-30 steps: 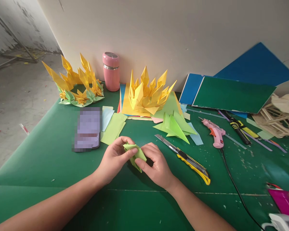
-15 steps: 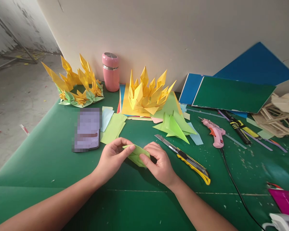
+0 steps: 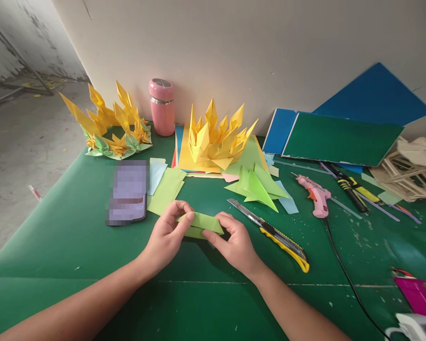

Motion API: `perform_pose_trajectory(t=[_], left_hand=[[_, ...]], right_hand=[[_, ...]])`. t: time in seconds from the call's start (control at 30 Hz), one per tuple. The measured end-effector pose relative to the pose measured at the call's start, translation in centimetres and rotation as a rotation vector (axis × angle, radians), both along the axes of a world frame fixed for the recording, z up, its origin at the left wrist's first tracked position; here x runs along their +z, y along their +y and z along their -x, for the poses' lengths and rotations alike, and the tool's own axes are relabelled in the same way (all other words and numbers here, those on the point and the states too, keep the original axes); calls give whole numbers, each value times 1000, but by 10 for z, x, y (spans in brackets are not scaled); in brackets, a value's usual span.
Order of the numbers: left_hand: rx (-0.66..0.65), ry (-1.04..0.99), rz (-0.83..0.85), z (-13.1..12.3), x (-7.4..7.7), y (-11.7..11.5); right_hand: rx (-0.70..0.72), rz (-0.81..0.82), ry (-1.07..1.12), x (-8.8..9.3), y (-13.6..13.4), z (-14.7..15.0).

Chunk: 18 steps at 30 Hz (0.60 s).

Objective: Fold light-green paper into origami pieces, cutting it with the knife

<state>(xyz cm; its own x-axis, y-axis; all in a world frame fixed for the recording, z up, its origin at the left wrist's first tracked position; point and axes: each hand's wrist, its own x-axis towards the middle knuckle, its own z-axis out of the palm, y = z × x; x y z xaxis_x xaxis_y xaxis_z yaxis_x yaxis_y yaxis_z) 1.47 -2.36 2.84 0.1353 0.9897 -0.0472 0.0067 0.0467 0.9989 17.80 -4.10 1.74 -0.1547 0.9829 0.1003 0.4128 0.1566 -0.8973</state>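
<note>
A partly folded piece of green paper (image 3: 203,222) is held between both hands above the green table. My left hand (image 3: 168,232) pinches its left end between thumb and fingers. At the other end, my right hand (image 3: 234,241) grips the paper, thumb on the near side. Just beyond my left hand lie green paper sheets (image 3: 165,189). Folded green paper pieces (image 3: 253,187) rest past my right hand. A yellow utility knife (image 3: 273,237) with its blade out lies to the right of that hand.
Yellow paper crowns stand at the back left (image 3: 119,128) and back middle (image 3: 220,139), with a pink flask (image 3: 162,109) between them. A phone (image 3: 128,192) lies left. On the right are a pink glue gun (image 3: 315,196) with its cord, boards (image 3: 341,137) and a wooden stick model (image 3: 408,170).
The green paper has been turned in my fingers and now shows as a longer strip with a folded edge. Both hands still hold it in nearly the same place.
</note>
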Motion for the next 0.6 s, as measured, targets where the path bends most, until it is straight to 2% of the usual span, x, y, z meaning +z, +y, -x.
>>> perform_pose_trajectory(t=[0.2,0.33,0.47,0.6], left_hand=[[18,-43,24,1,1,1],[46,-1,24,2,-3,2],[-6,63,-71,6,-5,5],[-121,240,-378,14,-4,10]], right_hand=[[-5,132,156,2,2,-3],[-25,130,217,-1,2,-4],[-92,19,204,-6,6,-8],[-36,-246,102,-6,10,-18]])
